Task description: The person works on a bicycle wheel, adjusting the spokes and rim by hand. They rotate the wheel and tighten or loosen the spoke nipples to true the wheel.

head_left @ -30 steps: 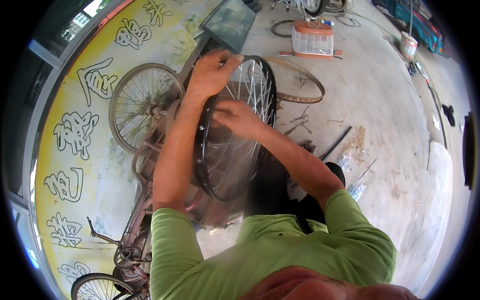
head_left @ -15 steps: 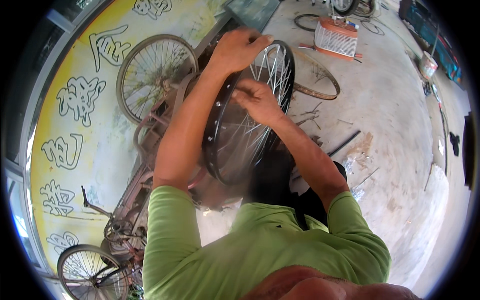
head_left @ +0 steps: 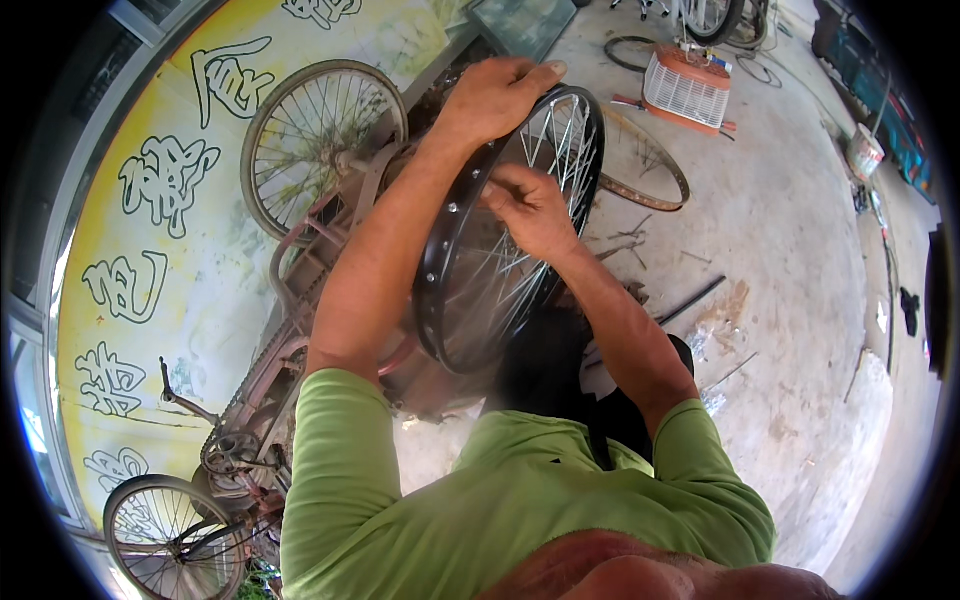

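Black-rimmed and silver-spoked, a bicycle wheel [head_left: 432, 275] tilts before a person in a green shirt [head_left: 570, 480], the left hand [head_left: 492, 100] resting bent fingers over its top, grip partly hidden, the right hand's [head_left: 533, 212] fingers nearly together inside the rim, their hold unclear.

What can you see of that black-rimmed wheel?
The black-rimmed wheel has a glossy rim dotted with bright fittings, slim silvery spokes and no visible tire. It is tilted in front of the person, blurred low down. The left hand holds its top; the right hand is at its inner left side, contact unclear.
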Available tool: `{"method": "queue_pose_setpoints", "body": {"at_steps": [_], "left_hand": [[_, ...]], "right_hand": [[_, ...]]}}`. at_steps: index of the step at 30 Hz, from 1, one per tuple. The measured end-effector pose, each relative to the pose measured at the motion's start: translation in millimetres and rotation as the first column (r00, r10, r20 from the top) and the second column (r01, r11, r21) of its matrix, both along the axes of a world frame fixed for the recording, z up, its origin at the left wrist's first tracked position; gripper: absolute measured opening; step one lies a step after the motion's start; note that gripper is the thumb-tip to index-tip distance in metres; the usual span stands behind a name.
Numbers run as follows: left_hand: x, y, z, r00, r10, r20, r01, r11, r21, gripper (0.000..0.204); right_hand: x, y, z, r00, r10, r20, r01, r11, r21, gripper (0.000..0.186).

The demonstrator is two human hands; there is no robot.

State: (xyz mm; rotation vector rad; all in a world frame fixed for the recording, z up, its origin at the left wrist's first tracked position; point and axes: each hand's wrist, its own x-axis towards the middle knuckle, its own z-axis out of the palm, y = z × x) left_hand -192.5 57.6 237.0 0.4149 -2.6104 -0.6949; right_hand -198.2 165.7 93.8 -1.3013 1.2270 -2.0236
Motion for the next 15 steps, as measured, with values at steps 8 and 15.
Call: {"method": "queue_pose_setpoints", "body": {"at_steps": [8, 15], "left_hand": [[-3, -2, -2, 1.0, -0.007, 0.001, 0.007, 0.999, -0.032, 0.055], [-13, -8, -12, 0.995, -0.051, -0.086, 0.046, 0.997, -0.056, 0.059]], "right_hand": [[-11, 0, 2, 0.994, 0.096, 0.054, -0.1, 0.99, 0.095, 0.024], [-9, 1, 6, 0.995, -0.065, -0.082, 0.061, 0.997, -0.052, 0.02]]}}
